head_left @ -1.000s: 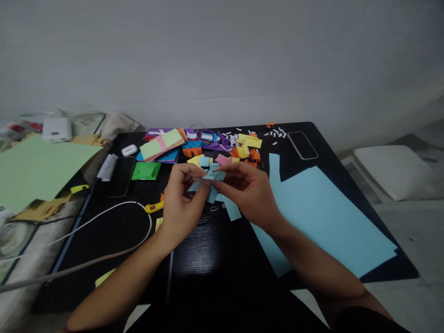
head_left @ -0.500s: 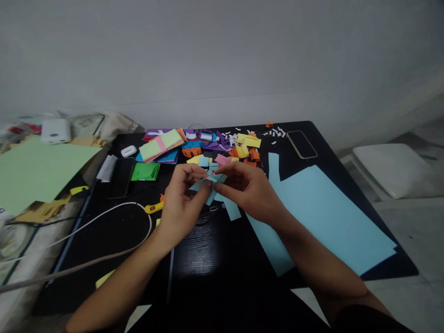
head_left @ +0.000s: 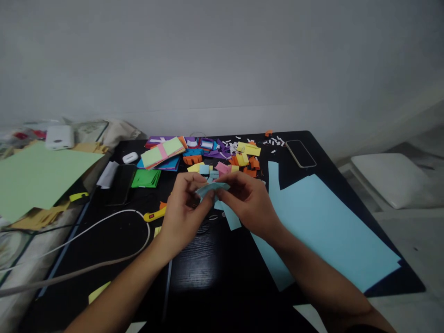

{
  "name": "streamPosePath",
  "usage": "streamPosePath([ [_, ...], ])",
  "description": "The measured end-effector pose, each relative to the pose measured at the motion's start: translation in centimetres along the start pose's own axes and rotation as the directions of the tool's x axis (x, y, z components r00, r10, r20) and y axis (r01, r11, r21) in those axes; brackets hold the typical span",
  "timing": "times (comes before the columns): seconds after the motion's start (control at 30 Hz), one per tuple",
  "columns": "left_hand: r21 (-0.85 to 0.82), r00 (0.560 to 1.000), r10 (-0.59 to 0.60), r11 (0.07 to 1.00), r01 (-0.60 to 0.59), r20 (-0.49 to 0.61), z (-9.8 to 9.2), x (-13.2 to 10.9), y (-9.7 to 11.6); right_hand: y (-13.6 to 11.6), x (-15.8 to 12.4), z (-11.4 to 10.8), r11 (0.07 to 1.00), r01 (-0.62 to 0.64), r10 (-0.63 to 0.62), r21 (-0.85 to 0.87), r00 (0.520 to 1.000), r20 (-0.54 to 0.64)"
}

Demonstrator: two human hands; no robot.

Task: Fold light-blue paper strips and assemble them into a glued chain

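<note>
Between both hands, above the black table, is a small light blue piece of paper that looks bent or folded. My left hand is closed on its left side, the thumb pressing the near face. On its right side, my right hand pinches it between thumb and fingers. Part of the paper is hidden by the fingers. A light blue paper strip lies just under the right hand. Small blue paper pieces and a pink piece lie beyond the fingertips.
Large light blue sheets cover the table's right side, near a phone. Coloured paper stacks, green paper, an earbud case and another phone lie left. A yellow cutter and a white cable lie by the left forearm.
The blue paper between my fingers has turned from a spread, crossed shape to a more compact, curved one. The view has tilted up slightly, so everything sits lower.
</note>
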State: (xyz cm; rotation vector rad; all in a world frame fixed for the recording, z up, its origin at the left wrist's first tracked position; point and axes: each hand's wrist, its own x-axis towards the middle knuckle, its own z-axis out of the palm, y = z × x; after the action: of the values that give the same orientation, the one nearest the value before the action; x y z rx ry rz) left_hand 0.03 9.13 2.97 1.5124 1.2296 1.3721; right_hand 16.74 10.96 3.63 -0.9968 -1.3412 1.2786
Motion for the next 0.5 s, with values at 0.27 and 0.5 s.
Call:
streamPosePath([
  [0.27, 0.085, 0.996, 0.026, 0.996, -0.033, 0.082, -0.30, 0.01, -0.12, -0.02, -0.40, 0.36, 0.996, 0.058, -0.060, -0.068, 0.998, -0.031],
  [0.5, 0.181, 0.995, 0.065, 0.980, -0.079, 0.081, 0.03, -0.27, 0.55, 0.45, -0.16, 0.25, 0.993, 0.104, -0.108, -0.049, 0.990, -0.095],
])
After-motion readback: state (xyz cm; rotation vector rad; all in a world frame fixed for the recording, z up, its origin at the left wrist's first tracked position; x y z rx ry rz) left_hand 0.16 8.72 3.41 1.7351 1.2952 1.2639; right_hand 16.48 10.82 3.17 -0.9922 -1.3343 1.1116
